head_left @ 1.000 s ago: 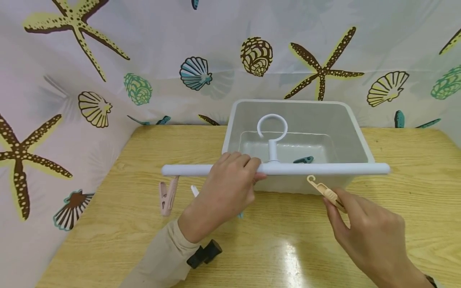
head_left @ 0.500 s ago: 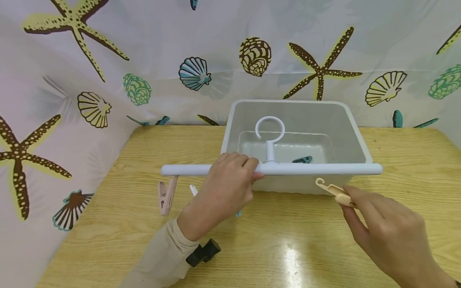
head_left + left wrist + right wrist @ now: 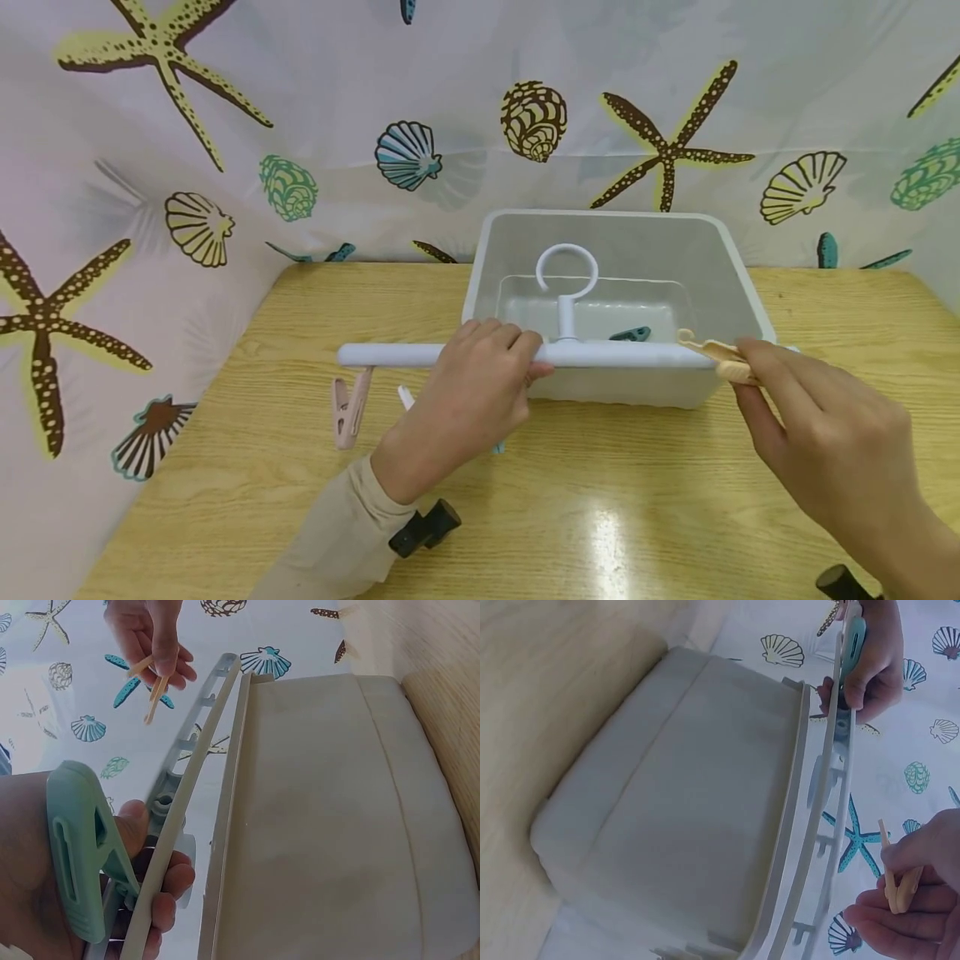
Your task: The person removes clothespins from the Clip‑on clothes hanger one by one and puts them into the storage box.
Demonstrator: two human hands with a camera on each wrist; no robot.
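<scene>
My left hand [image 3: 480,383] grips the pale blue hanger bar [image 3: 622,354] left of its round hook [image 3: 567,250]. From the bar's left end hangs a pink clip [image 3: 350,408]; a white clip [image 3: 406,397] is partly hidden behind my wrist. In the left wrist view a mint green clip [image 3: 75,847] hangs by my left thumb. My right hand [image 3: 836,425] pinches a beige clip [image 3: 731,367] with a small hooked end, which overlaps the bar's right part in the head view. Small prongs line the bar's underside in the right wrist view.
Behind the bar stands a grey plastic bin [image 3: 480,275] on the wood-grain table [image 3: 570,517]. A dark green clip [image 3: 632,334] lies inside it. A curtain [image 3: 465,83] printed with shells and starfish hangs behind and to the left.
My right hand has moved right and up, taking the beige clip from below the bar to overlap it. The clip is turned to a flatter angle. My left hand stays on the bar.
</scene>
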